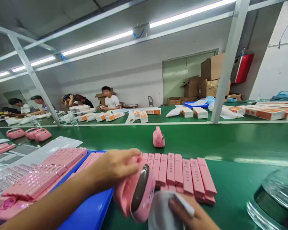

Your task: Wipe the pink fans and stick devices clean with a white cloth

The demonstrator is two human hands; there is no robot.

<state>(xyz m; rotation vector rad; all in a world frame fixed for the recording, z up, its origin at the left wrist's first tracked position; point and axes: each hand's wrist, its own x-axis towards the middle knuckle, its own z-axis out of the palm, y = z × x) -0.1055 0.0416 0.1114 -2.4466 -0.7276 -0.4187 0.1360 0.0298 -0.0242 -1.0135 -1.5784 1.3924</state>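
Note:
My left hand (115, 167) grips a pink computer mouse (136, 191) with a dark glossy panel, holding it over the green conveyor belt (230, 182). Below it, my right hand (189, 215) holds a translucent white plastic bag (162, 210) against the mouse's lower edge. Behind both hands, a row of pink keyboards (180, 172) stands packed side by side. More pink keyboards (43, 174) lie on a blue tray (88, 210) to my left. A second pink mouse (158, 137) sits alone on the belt.
Several pink mice (32, 134) lie at the belt's far left. A clear round glass-like object (276, 201) is at lower right. Orange-and-white boxes (264, 113) line a far belt, where several people (110, 99) sit. Metal posts (230, 57) and cardboard cartons (212, 75) stand beyond.

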